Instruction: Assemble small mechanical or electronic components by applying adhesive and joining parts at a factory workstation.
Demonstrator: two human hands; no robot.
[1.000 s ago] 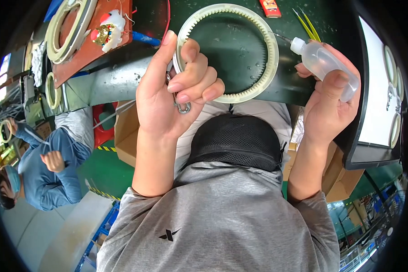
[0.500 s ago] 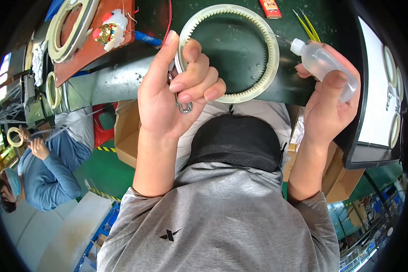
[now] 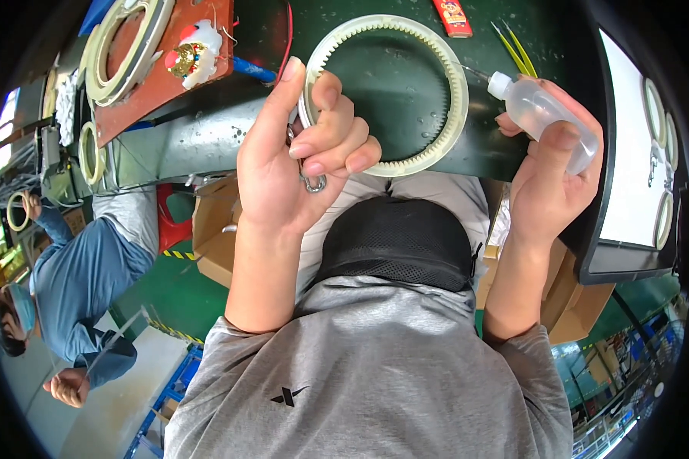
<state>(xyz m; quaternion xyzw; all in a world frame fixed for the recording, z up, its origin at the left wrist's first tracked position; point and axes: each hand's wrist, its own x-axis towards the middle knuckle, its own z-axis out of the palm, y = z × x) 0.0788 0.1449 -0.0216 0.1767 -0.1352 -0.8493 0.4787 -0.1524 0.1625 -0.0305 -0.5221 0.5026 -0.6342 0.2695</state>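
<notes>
A cream-white ring with teeth around its inner edge (image 3: 458, 99) is held up over the dark green table. My left hand (image 3: 302, 149) is closed on the ring's left side, its fingers curled and thumb pointing up. A small shiny metal loop (image 3: 314, 182) shows under those fingers, partly hidden by the palm. My right hand (image 3: 555, 180) is wrapped around a clear squeeze bottle (image 3: 543, 111) with a white cap and thin needle. The needle's tip is at the ring's upper right rim; whether it touches, I cannot tell.
Yellow tweezers (image 3: 517, 50) and a small red box (image 3: 453, 17) lie beyond the ring. At left, a reddish board (image 3: 142, 96) bears pale rings, an ornament and a blue-handled tool (image 3: 253, 69). A screen (image 3: 631, 161) stands right. A co-worker in blue (image 3: 92, 260) sits left.
My hands, the ring and the bottle keep almost the same pose, with a slight shift of the view. The co-worker's hands have moved apart, one raised with a ring, the other lowered.
</notes>
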